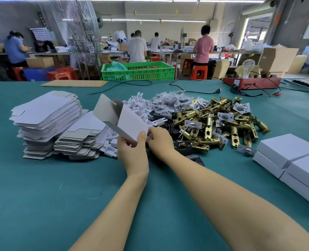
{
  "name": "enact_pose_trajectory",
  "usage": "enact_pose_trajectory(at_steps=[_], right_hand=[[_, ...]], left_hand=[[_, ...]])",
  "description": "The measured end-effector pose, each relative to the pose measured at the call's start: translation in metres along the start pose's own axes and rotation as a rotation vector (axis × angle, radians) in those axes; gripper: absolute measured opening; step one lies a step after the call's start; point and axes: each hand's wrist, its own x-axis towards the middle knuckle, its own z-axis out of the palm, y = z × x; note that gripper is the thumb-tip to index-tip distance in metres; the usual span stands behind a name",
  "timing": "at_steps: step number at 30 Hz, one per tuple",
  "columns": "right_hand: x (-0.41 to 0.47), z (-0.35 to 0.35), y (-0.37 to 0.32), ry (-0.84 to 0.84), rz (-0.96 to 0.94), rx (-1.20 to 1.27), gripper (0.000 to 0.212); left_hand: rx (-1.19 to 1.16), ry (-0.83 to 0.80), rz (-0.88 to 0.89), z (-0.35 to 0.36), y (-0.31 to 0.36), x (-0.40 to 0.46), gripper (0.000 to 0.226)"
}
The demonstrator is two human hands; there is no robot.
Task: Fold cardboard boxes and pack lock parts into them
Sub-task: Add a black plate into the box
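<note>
Head view, looking down over a teal felt-covered table (41,196). At frame centre, a partly folded white cardboard box blank (121,118), raised off the table and tilted, grey inner face turned to the upper left. Left hand (132,151) clamped on its lower edge, thumb pressed flat on the white panel, fingers curled behind. Right hand (159,140) just beside it, fingertips pinching the same lower corner of the blank from the right.

Left of centre, a tall stack of flat white die-cut box blanks (46,116), with a lower stack of grey-faced flat blanks (79,142) leaning against its right side. Behind the held blank, a heap of small white plastic inserts (141,105); further back, a pile of clear plastic bags of small hardware (170,102). Right of centre, a big heap of brass-coloured metal lock latches (222,124), touching the other piles. Near the right hand, black metal strike plates (182,147) lying flat on the felt.

At the right edge, closed white cardboard boxes (291,156) stacked in layers. Upper right, a red wooden test board with a clear light bulb (248,69). Upper centre, beyond the table, a green plastic crate (139,71). Far background, people at long workbenches, backs turned.
</note>
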Motion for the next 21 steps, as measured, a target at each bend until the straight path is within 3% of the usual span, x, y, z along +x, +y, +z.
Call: enact_pose_trajectory(at_steps=[6, 9, 13, 17, 21], right_hand=[[-0.013, -0.043, 0.011, 0.194, 0.174, 0.571, 0.021], [-0.029, -0.078, 0.032, 0.266, 0.343, 0.889, 0.027], [-0.056, -0.127, 0.054, 0.268, 0.42, 1.162, 0.014], [-0.07, -0.174, 0.057, 0.229, 0.293, 1.153, 0.011], [-0.076, -0.209, 0.042, 0.192, -0.004, 0.886, 0.011]], left_hand=[[-0.046, -0.089, 0.016, 0.0, 0.001, -0.004, 0.025], [-0.001, -0.29, 0.0, 0.0, -0.001, -0.009, 0.023], [0.009, -0.601, -0.014, 0.004, 0.0, -0.021, 0.035], [0.1, -0.743, 0.036, 0.005, -0.002, -0.028, 0.042], [0.143, -0.784, 0.048, 0.004, -0.002, -0.03, 0.042]])
